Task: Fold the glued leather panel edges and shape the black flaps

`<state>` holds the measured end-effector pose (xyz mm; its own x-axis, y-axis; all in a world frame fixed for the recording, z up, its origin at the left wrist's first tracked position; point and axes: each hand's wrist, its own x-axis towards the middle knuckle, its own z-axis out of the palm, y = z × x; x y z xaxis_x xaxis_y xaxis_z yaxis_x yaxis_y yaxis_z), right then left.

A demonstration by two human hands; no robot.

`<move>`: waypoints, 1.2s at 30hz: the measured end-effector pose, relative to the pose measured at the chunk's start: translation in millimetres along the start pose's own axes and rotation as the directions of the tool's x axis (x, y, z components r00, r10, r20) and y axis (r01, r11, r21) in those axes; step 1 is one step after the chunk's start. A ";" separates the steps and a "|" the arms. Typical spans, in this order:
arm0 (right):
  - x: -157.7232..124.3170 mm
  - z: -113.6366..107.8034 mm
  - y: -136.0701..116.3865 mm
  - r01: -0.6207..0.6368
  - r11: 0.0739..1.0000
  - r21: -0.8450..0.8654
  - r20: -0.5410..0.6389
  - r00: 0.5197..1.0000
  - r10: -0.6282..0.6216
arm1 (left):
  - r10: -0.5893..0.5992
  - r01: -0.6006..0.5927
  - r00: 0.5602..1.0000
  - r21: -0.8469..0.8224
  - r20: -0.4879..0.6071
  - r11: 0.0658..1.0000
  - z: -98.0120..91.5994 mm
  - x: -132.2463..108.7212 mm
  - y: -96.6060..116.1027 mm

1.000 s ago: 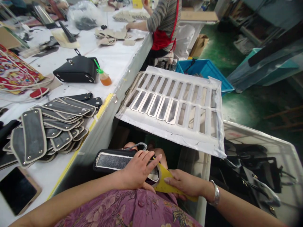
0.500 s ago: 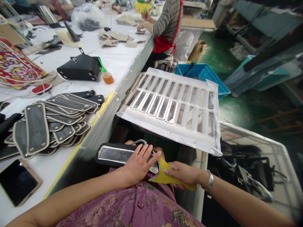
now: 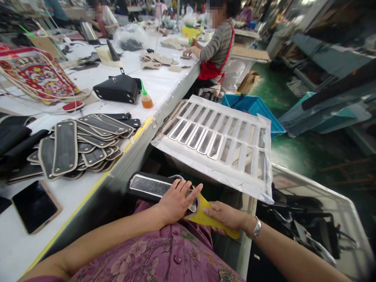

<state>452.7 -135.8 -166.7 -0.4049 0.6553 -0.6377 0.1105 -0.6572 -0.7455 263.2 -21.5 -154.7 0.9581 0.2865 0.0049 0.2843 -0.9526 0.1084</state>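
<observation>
A black bag or case body (image 3: 132,192) lies across my lap, with a long grey panel (image 3: 151,187) edged in white facing up. My left hand (image 3: 175,200) presses on the right part of this panel, fingers bent over it and thumb toward its end. In my right hand (image 3: 227,215) is a flat yellow sheet (image 3: 201,215), pinched between thumb and fingers. The sheet's curved edge sits against the rounded right end of the panel, beneath my left thumb. My left hand hides part of the panel.
A white slotted board (image 3: 232,184) ahead bears several white-rimmed strips (image 3: 196,137). On the left table are stacked grey straps (image 3: 66,147), a phone (image 3: 35,205), a black handbag (image 3: 117,89) and a glue bottle (image 3: 147,102). A bin (image 3: 349,196) of black items stands right; a co-worker (image 3: 216,47) sits beyond.
My view has tilted up, so the table things sit further right. Both hands keep their places on the bag and the yellow sheet; the left fingers are bent a little more.
</observation>
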 end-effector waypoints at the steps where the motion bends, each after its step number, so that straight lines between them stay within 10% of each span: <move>1: 0.6 0.8 0.7 0.011 1.000 0.003 -0.006 1.000 -0.011 | 0.010 -0.010 1.000 0.002 -0.006 1.000 0.3 -0.3 -0.8; 36: 24.0 41.0 2.5 0.104 0.962 0.252 -0.227 0.973 -0.046 | 0.188 -0.185 0.982 -0.251 -0.010 0.950 -0.5 0.9 -30.9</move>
<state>406.0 -137.0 -175.9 -0.1929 0.7522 -0.6300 -0.1645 -0.6578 -0.7350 255.2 8.2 -157.5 0.9940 0.1034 0.0355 0.0844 -0.9323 0.3516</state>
